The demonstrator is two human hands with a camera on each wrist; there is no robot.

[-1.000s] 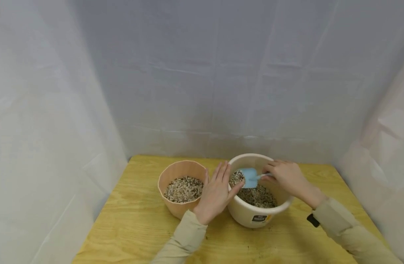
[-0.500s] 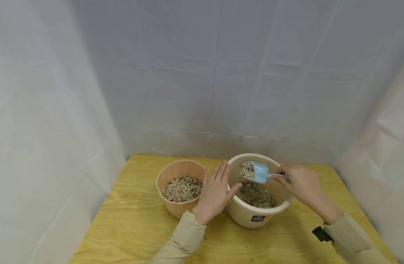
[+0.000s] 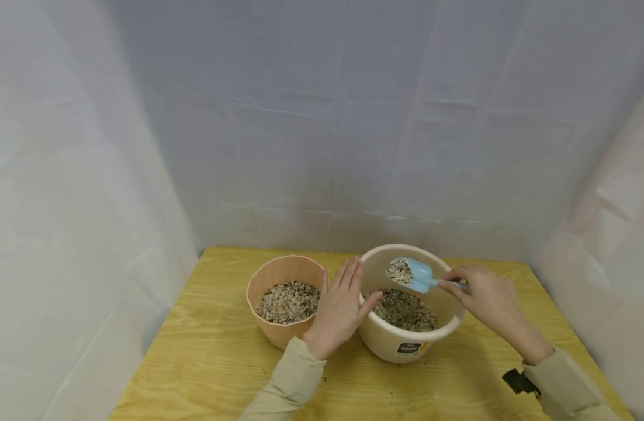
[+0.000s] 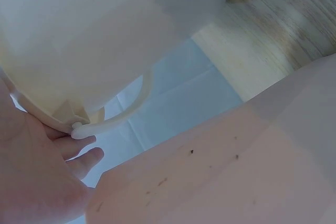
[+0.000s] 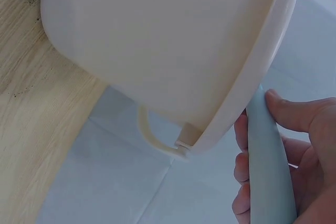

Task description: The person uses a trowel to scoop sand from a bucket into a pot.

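Observation:
A cream bucket holding mixed grain stands on the wooden table beside a peach pot that also holds grain. My right hand pinches the handle of a light blue scoop, which carries a small heap of grain above the bucket. In the right wrist view my fingers curl round the scoop handle next to the bucket's rim. My left hand lies with straight fingers between the two vessels, its thumb on the bucket's rim. The left wrist view shows those fingers at the bucket's wall.
White plastic sheeting walls in the table at the back and on both sides. Bare wood lies in front of the vessels and left of the pot. A few grains are scattered on the table near the bucket.
My right hand lifted the scoop out of the bucket's grain with a load and drew back to the right. My left hand stayed in place.

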